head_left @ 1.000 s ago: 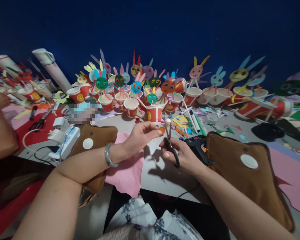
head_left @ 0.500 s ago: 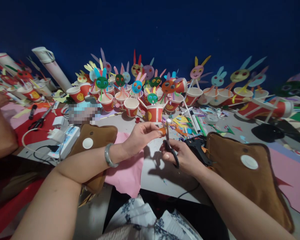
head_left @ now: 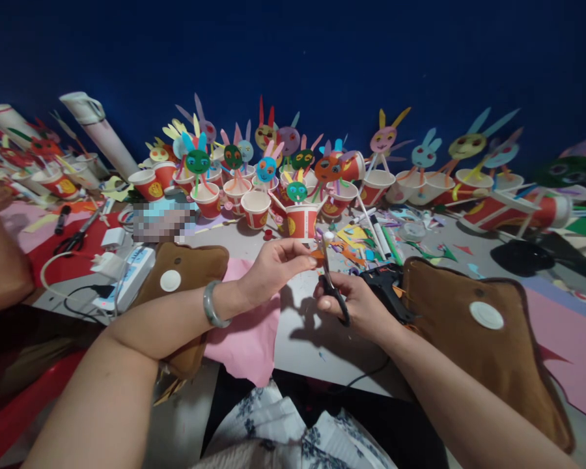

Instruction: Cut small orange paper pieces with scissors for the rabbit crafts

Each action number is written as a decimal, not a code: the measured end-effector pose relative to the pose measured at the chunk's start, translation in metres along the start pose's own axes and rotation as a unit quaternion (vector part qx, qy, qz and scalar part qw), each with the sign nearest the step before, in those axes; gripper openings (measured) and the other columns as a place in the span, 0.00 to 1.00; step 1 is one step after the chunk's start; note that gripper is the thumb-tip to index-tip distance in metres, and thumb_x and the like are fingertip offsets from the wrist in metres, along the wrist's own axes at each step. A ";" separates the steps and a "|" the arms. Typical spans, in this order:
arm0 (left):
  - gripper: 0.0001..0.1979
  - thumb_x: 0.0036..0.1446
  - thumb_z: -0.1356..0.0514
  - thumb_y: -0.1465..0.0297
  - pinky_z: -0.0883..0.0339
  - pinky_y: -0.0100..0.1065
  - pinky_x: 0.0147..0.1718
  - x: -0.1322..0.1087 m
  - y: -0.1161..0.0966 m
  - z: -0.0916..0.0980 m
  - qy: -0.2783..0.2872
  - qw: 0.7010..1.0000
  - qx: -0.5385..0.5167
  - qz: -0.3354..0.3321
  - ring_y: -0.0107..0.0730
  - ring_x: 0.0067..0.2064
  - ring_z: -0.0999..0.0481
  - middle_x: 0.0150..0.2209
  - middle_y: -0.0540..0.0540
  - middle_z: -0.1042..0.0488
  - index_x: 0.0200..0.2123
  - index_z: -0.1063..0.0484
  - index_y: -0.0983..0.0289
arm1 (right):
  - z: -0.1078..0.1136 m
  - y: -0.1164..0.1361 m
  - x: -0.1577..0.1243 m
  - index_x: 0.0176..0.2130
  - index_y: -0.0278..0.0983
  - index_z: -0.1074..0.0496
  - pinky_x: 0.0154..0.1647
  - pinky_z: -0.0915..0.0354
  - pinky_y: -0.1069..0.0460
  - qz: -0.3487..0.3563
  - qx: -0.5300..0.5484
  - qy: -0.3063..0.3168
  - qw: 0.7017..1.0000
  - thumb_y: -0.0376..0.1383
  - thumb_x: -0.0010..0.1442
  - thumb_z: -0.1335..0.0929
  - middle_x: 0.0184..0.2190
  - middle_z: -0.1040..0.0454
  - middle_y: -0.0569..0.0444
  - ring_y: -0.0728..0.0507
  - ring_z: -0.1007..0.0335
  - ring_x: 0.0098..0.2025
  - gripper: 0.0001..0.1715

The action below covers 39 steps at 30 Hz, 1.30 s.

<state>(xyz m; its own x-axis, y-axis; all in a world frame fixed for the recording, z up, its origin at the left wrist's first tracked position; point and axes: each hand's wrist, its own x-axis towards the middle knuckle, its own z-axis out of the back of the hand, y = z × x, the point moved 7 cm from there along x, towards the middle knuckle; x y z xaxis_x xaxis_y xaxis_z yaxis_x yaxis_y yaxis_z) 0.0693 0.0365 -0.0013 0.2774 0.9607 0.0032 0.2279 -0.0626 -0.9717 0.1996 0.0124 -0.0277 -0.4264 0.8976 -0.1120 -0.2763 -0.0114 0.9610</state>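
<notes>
My left hand (head_left: 279, 268) pinches a small orange piece of paper (head_left: 318, 255) between thumb and fingertips. Gripped in my right hand (head_left: 354, 301) is a pair of scissors (head_left: 328, 268) with black handles, its blades pointing up at the orange paper's right edge. Both hands are raised over the table, near the middle. Just behind them stands a red and white paper cup (head_left: 301, 223) with a green paper rabbit face (head_left: 297, 191) above it. A pink sheet of paper (head_left: 247, 332) lies below my left wrist.
Brown cushion-like pads (head_left: 469, 326) lie on both sides. A black glue gun (head_left: 385, 290) rests right of my right hand. Paper scraps and markers (head_left: 381, 238) are spread behind it. At left are a power strip (head_left: 129, 277), other scissors (head_left: 78, 236) and another person's arm (head_left: 2, 260).
The hands stay nearly in place. The scissors and the orange paper have shifted only slightly against each other.
</notes>
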 end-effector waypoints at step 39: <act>0.06 0.47 0.36 0.71 0.36 0.30 0.34 0.002 -0.002 0.003 -0.007 1.000 -0.003 -0.017 0.26 0.32 0.29 0.27 0.51 0.27 0.27 0.30 0.67 | -0.001 -0.005 -0.001 0.22 0.36 0.33 0.19 0.48 0.55 -0.042 0.021 -0.004 0.999 0.54 0.43 0.26 0.14 0.35 0.59 0.49 0.41 0.18 0.26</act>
<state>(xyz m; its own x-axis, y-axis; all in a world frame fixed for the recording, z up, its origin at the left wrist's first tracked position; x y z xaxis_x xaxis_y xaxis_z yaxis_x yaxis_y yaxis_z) 0.0670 0.0389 -0.0002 0.2568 0.9659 0.0339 0.2436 -0.0307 -0.9694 0.2008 0.0110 -0.0330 -0.3959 0.8983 -0.1904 -0.2738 0.0824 0.9583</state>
